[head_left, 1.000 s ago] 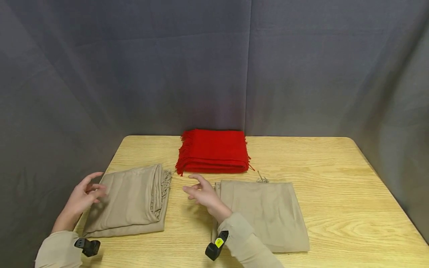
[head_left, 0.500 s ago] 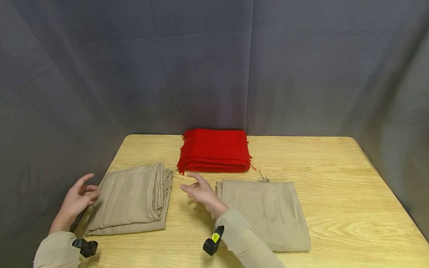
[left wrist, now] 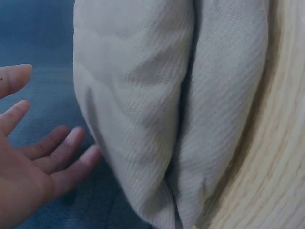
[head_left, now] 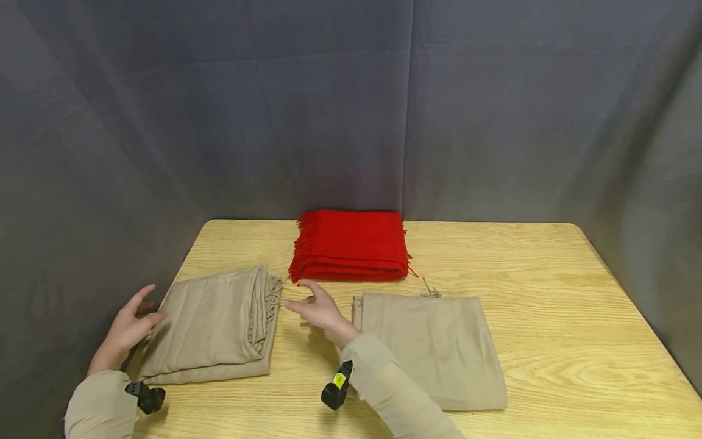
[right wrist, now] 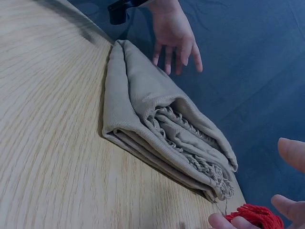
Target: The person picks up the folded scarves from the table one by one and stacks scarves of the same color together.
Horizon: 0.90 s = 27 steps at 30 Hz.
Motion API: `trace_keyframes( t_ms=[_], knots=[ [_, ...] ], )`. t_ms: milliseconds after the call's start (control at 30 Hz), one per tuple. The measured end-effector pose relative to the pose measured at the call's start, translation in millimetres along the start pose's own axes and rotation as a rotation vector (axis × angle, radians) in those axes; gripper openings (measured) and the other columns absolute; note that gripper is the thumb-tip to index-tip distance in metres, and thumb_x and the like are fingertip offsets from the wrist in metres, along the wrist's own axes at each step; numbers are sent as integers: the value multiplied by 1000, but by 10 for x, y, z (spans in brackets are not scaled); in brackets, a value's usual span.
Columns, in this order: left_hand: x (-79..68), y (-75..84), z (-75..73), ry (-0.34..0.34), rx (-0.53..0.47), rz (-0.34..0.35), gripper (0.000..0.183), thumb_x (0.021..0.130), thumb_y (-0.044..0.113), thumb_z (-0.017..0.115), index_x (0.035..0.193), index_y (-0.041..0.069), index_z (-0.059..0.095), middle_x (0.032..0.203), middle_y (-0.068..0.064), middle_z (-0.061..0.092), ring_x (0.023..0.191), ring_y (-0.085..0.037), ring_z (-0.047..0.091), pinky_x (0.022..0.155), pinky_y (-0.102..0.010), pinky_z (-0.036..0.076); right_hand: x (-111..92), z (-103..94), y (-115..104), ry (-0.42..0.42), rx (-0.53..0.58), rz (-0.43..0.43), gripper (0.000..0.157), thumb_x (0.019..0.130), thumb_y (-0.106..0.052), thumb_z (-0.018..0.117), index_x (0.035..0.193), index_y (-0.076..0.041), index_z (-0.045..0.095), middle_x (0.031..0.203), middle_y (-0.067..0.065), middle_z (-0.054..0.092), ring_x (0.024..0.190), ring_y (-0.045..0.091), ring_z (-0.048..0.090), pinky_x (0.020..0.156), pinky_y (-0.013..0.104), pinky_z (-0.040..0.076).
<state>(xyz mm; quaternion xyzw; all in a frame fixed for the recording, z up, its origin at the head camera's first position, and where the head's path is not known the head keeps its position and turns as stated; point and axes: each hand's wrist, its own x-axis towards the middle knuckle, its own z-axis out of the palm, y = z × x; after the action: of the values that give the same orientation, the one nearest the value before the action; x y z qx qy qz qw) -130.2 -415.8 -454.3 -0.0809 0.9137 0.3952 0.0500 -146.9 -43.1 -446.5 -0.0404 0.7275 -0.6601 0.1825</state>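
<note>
A folded beige scarf (head_left: pixel 205 323) with fringe along its right side lies at the left of the table. My left hand (head_left: pixel 131 326) is by this scarf's left edge, fingers spread and holding nothing; in the left wrist view its fingertips come close to the cloth (left wrist: pixel 128 95), and I cannot tell whether they touch. To the right of the same scarf, my right hand (head_left: pixel 318 310) hovers over the wood with fingers apart and nothing in them. The right wrist view shows the layered, fringed end of the scarf (right wrist: pixel 167 124) between both hands.
A folded red fringed scarf (head_left: pixel 359 244) lies at the back middle of the table (head_left: pixel 526 262). Another folded beige scarf (head_left: pixel 433 353) lies right of centre, partly under the right forearm. Grey curtains (head_left: pixel 351 110) surround the back and sides.
My right hand has moved a little left, toward the left beige scarf. The left hand has shifted slightly outward from over the scarf to its edge. The scarves lie as before.
</note>
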Motion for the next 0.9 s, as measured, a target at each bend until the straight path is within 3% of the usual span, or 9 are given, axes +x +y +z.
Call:
trace_keyframes(
  t_ms=[100,233,333,433,600,900],
  knots=[
    [-11,39,-2,-35,-11,-9,81,90,31,53,146,7,-1,134,-42,15,106,-50,38,67,-41,44,15,38,9,4,8,5,59,81,-26,68,133,-13,43,85,6,55,58,15,45,46,26,33],
    [103,-134,38,-20,4,-23,84,88,38,54,146,8,1,134,-41,16,104,-47,38,58,-33,42,36,72,31,-15,1,17,60,83,-26,66,135,-12,40,79,3,53,50,10,37,44,26,29],
    [165,-192,89,-27,-23,-54,86,87,38,57,146,8,2,134,-39,18,109,-49,34,67,-43,44,62,90,47,-28,-19,26,63,84,-26,65,138,-11,37,75,2,50,48,9,33,44,27,27],
    [138,-100,146,-46,-44,-96,86,86,31,58,145,5,3,134,-37,18,115,-51,28,84,-58,36,82,109,67,-22,-45,30,64,83,-27,66,138,-11,37,83,6,52,56,10,38,48,27,31],
    [42,117,217,-35,-1,-145,78,87,20,54,144,-1,5,135,-37,17,119,-50,23,93,-60,26,84,158,95,-13,-89,14,64,82,-27,67,137,-10,39,110,16,53,80,15,48,55,27,39],
    [28,194,235,-69,81,-118,73,87,23,53,142,-4,13,136,-39,16,121,-53,20,93,-61,26,88,228,117,-66,-24,47,63,82,-25,67,137,-11,39,98,9,52,73,17,48,48,27,38]
  ],
)
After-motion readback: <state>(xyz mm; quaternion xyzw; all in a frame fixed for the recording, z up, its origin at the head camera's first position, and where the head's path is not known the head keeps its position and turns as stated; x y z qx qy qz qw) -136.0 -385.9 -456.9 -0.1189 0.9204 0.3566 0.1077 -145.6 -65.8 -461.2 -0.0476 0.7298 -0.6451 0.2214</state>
